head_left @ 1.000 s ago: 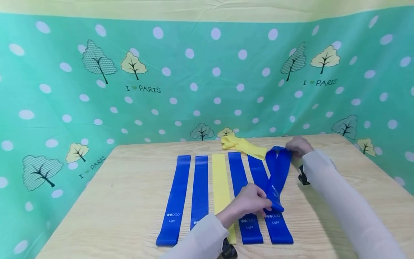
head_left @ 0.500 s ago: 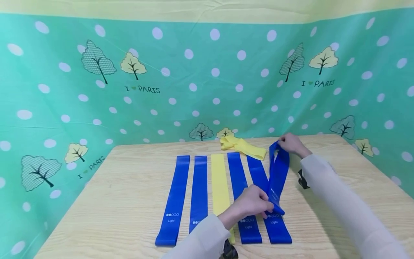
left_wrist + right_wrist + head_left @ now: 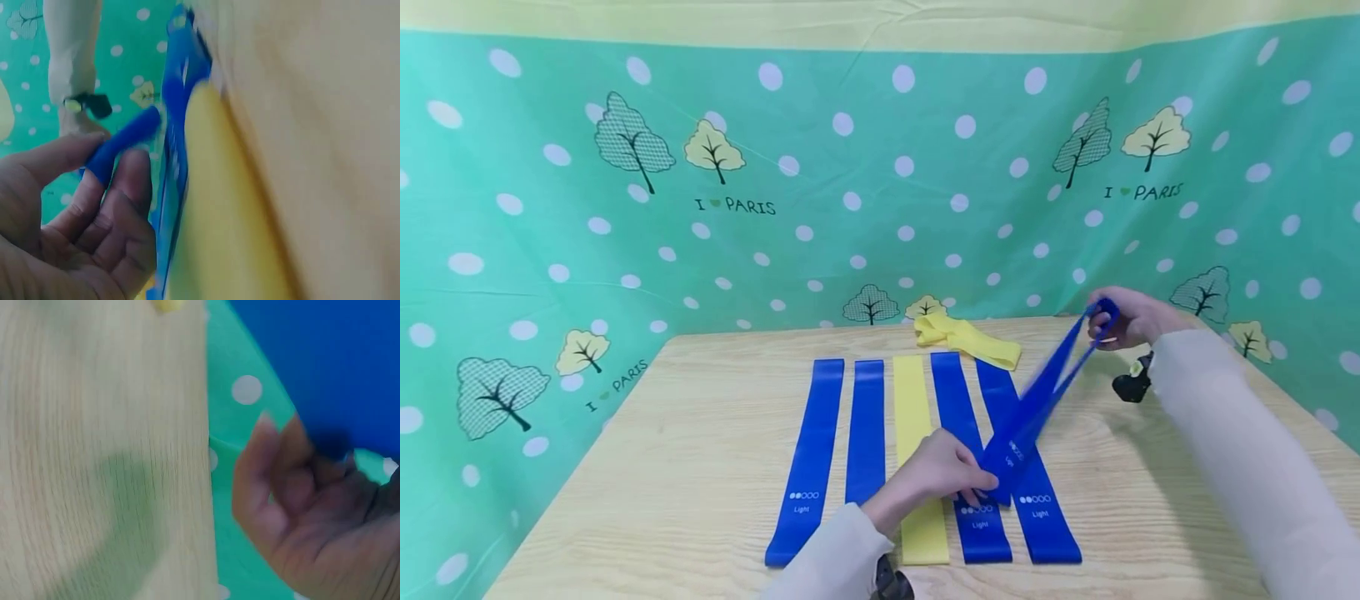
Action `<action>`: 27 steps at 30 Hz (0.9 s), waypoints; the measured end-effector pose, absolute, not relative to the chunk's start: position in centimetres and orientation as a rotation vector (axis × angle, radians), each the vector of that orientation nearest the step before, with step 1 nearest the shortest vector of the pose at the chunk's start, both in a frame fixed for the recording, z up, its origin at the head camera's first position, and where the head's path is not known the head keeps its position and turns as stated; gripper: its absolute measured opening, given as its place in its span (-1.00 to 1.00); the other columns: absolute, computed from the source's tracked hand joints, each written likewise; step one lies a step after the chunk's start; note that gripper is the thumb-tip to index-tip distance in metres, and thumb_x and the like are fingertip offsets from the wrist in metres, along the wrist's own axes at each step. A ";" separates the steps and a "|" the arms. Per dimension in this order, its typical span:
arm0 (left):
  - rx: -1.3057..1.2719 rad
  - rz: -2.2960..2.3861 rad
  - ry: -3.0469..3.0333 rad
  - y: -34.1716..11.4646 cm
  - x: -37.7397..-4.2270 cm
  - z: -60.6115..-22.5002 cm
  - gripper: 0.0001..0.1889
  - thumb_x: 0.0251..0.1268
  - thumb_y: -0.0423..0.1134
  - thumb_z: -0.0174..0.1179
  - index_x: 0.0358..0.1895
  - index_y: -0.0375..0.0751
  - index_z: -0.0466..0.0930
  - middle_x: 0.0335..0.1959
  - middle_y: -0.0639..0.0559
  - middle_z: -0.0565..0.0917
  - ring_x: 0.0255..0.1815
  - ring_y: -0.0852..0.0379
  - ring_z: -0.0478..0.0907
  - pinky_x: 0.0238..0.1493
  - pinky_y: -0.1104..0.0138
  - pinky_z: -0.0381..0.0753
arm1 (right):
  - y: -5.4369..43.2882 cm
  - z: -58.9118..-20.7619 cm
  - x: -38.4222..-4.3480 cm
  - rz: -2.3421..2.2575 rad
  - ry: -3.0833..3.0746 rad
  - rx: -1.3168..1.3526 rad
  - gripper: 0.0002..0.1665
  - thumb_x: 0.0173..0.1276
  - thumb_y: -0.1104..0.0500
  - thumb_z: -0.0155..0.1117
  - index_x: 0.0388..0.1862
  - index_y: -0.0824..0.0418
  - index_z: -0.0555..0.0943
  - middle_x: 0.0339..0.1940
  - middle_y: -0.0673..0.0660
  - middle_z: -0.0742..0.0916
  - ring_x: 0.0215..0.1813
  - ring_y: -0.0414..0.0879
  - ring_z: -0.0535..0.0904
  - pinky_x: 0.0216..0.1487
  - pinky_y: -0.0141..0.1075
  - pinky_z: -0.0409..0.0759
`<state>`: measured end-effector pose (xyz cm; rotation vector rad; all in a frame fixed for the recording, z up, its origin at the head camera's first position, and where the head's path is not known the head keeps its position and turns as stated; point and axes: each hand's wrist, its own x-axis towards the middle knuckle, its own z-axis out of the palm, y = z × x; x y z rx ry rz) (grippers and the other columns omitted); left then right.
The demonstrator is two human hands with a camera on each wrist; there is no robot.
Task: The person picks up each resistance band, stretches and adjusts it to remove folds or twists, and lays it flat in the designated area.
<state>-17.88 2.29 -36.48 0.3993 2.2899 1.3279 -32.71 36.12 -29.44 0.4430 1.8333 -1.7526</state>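
Note:
A blue resistance band (image 3: 1028,412) stretches slantwise between my two hands. My left hand (image 3: 942,465) pinches its lower end between thumb and fingers; the left wrist view shows that pinch on the blue band (image 3: 122,140) close up. At the upper right, my right hand (image 3: 1126,317) holds the other end, its curled fingers inside the loop. In the right wrist view the band (image 3: 350,369) spreads wide beside the right hand (image 3: 312,512). Beneath lie flat blue bands (image 3: 1048,521) marked "Light" and a yellow band (image 3: 913,425), in a row.
Behind the row, a crumpled yellow band (image 3: 973,340) lies near the back of the wooden table (image 3: 700,433). A green dotted cloth (image 3: 820,167) hangs as a backdrop behind and around the table.
My right hand has moved right and up with its end of the blue band, pulling it into a taut slant. The left hand has shifted slightly left with the lower end.

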 end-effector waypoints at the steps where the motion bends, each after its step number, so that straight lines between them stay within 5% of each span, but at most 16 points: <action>1: 0.396 1.345 2.283 2.1 -18.0 -36.4 -0.78 0.02 -0.22 0.42 -0.64 -0.24 0.67 -0.73 -0.02 0.66 -0.65 0.15 0.64 -0.58 0.42 0.37 | 36.3 -29.5 -32.7 -1.816 1.760 0.440 -0.48 0.42 0.12 -0.30 -0.74 0.08 0.42 -0.76 -0.11 0.49 -0.55 -0.22 0.51 -0.21 -0.29 0.55; 9: 0.428 1.499 2.176 2.4 -18.2 -36.2 -0.87 0.07 -0.26 0.38 -0.50 -0.24 0.69 -0.62 -0.05 0.71 -0.57 0.13 0.68 -0.48 0.34 0.61 | 36.2 -30.8 -33.4 -1.954 1.649 0.275 -0.64 0.56 0.10 -0.24 -0.30 0.11 0.53 -0.31 0.01 0.66 -0.22 -0.18 0.62 -0.05 -0.36 0.59; 14: 0.370 1.602 2.068 3.3 -18.1 -36.7 -0.85 0.15 -0.23 0.33 -0.37 -0.26 0.75 -0.51 -0.08 0.75 -0.52 0.15 0.70 -0.43 0.36 0.64 | 35.5 -31.8 -33.5 -1.934 1.850 0.247 -0.76 0.52 0.13 -0.05 -0.32 0.01 0.55 -0.34 -0.09 0.65 -0.21 -0.26 0.56 -0.01 -0.38 0.53; 17: 0.330 1.652 1.995 3.9 -18.0 -36.9 -0.84 0.18 -0.22 0.30 -0.32 -0.26 0.75 -0.46 -0.09 0.76 -0.47 0.13 0.72 -0.42 0.39 0.63 | 35.2 -32.5 -33.3 -1.911 1.952 0.227 -0.89 0.50 0.12 0.00 -0.16 0.00 0.51 -0.36 -0.19 0.67 -0.20 -0.32 0.56 0.14 -0.30 0.45; 22: 0.262 1.708 1.867 5.7 -17.0 -36.9 -0.83 0.23 -0.22 0.26 -0.27 -0.26 0.74 -0.38 -0.10 0.77 -0.38 0.07 0.74 -0.45 0.46 0.60 | 33.9 -33.2 -32.7 -1.931 2.074 0.269 -0.30 0.48 0.12 0.02 0.49 0.19 0.04 -0.39 -0.25 0.66 -0.25 -0.38 0.58 0.05 -0.38 0.53; 24: 0.244 1.703 1.798 6.4 -16.3 -36.8 -0.83 0.24 -0.22 0.25 -0.27 -0.25 0.74 -0.35 -0.10 0.77 -0.36 0.07 0.74 -0.51 0.50 0.55 | 33.5 -33.5 -32.6 -1.909 2.169 0.329 -0.16 0.46 0.12 0.05 0.53 0.28 -0.12 -0.39 -0.25 0.62 -0.31 -0.41 0.56 -0.14 -0.47 0.56; 27: 0.238 1.652 1.713 7.2 -15.3 -36.7 -0.83 0.25 -0.21 0.24 -0.26 -0.21 0.75 -0.35 -0.09 0.77 -0.45 0.14 0.71 -0.61 0.52 0.49 | 33.1 -33.9 -32.5 -1.817 2.320 0.401 -0.18 0.44 0.13 0.09 0.51 0.35 -0.04 -0.27 -0.17 0.56 -0.36 -0.44 0.51 -0.24 -0.53 0.53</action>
